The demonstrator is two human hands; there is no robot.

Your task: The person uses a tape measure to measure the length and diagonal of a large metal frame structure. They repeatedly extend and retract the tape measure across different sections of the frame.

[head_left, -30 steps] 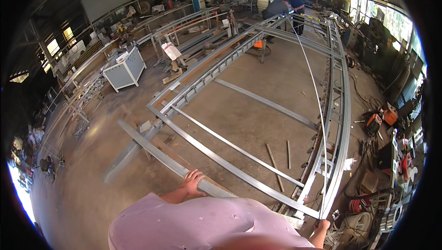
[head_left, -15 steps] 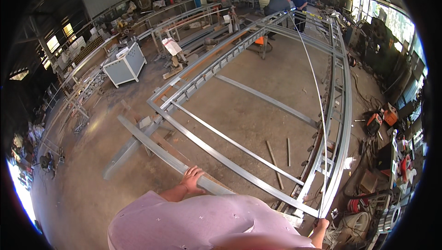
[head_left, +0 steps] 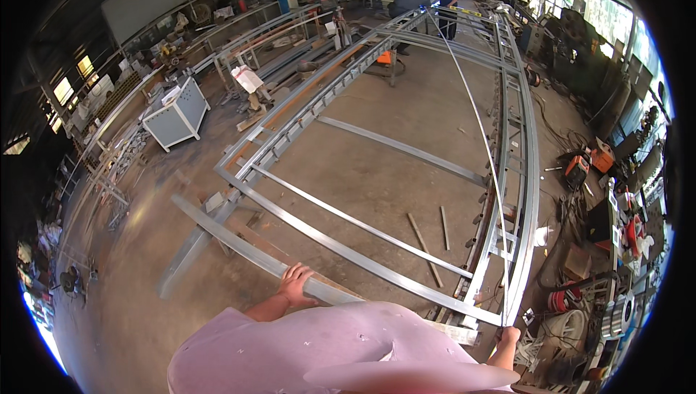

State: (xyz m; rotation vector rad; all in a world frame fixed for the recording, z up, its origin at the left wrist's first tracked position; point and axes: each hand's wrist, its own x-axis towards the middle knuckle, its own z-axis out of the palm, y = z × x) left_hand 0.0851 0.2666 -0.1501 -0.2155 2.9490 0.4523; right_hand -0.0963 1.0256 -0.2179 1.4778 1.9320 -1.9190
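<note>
My left hand [head_left: 294,285] lies on a grey steel beam [head_left: 246,248] at the near side, its fingers laid over the top. At the near right corner of a large welded metal frame [head_left: 319,237], my right hand [head_left: 509,337] is closed on the near end of a tape measure [head_left: 480,122]. The thin pale tape runs taut and diagonally over the frame to its far end. What exactly the right fingers pinch is partly hidden. Two co-workers [head_left: 410,2] bend over the far end of the frame, where a small bright spot shows.
Orange-and-black machines [head_left: 577,171] and cables lie on the floor at right, near a cluttered rack [head_left: 616,249]. A white-framed grey cabinet [head_left: 176,113] stands at left. Loose metal strips [head_left: 424,250] lie on the floor inside the frame.
The view has shifted slightly, so the frame and surroundings appear farther left. Both hands keep their places on the beam and at the frame's corner. The tape stays taut.
</note>
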